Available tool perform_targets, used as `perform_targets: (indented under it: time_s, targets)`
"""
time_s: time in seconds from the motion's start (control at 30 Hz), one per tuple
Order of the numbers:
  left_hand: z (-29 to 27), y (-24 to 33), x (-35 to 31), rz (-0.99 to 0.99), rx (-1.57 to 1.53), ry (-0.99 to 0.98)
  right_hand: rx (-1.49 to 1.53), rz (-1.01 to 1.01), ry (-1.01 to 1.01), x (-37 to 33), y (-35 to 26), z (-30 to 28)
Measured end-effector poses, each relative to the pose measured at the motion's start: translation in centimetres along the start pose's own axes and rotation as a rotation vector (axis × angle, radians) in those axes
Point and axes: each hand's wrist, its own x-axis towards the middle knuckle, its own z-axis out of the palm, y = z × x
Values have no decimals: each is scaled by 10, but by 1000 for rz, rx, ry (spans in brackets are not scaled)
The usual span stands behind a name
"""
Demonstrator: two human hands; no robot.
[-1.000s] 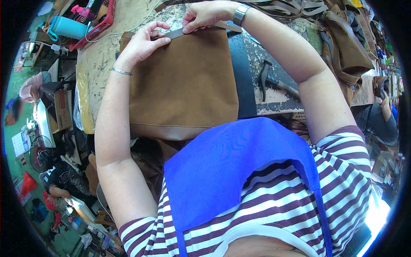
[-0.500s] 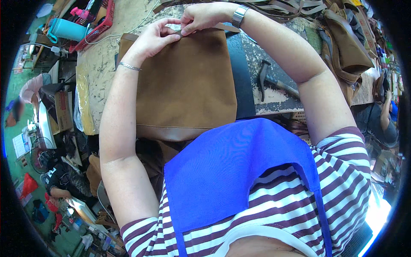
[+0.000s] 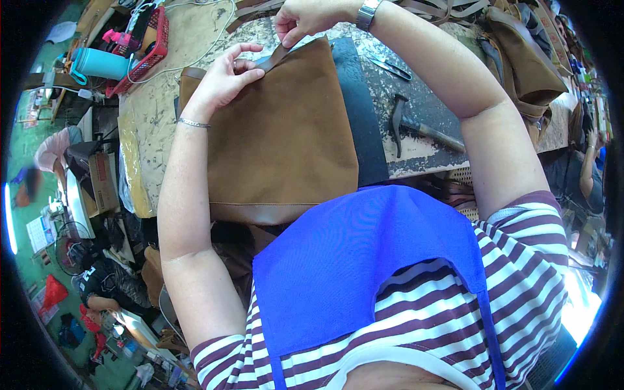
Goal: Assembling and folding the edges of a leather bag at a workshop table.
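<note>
A brown bag (image 3: 279, 136) with a smooth leather band along its near edge lies flat on the workbench. At its far edge, my left hand (image 3: 227, 79) is closed, thumb and finger pinching a narrow brown leather strip (image 3: 275, 60) against the bag. My right hand (image 3: 315, 18) is closed too, gripping the same strip just beyond that edge and holding it raised at a slant. The strip's far end is hidden by my right fingers. Beneath the bag, a dark flat board (image 3: 364, 123) shows along the right side.
On the worn workbench (image 3: 422, 159), a hammer (image 3: 422, 128) and small snips (image 3: 392, 67) lie right of the bag. A red basket (image 3: 153, 57) with a light-blue tumbler (image 3: 104, 64) stands far left. Brown bags (image 3: 520, 62) are piled far right; leather straps (image 3: 442, 10) lie at the back.
My right hand has moved up and away from the bag's far edge, lifting the strip into a slant. My left hand has shifted slightly left and down. The snips have come into view.
</note>
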Motion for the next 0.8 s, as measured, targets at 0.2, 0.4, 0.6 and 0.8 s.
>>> perform_targets:
  time_s: [0.2,0.4,0.6,0.8]
  targets:
    - [-1,-1,-5,36,17,41,15,31,-125,5,13,8]
    - [1,2,-2,18,-8,9,148,51,-124,5,28,19]
    - [-3,-6,1,-8,62,1,187,51,-144,2,21,20]
    - [22,9,14,87,294,107,74,-32,-77,0,32,23]
